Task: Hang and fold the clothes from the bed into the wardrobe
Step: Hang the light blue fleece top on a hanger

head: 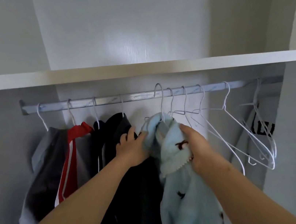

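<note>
A light blue fleece garment (182, 193) with small dark prints sits on a white wire hanger (161, 100) whose hook stands at the metal rail (137, 96), slightly above it. My left hand (132, 148) grips the garment's left shoulder. My right hand (198, 144) grips its right side near the collar. Left of it on the rail hang a grey garment (43, 175), a red and white striped one (73, 155) and dark ones (123, 182).
Several empty white wire hangers (228, 130) hang on the rail's right half. A white shelf (137, 69) runs just above the rail. Wardrobe side walls close in left and right; a white item with black lettering (263, 129) shows at the far right.
</note>
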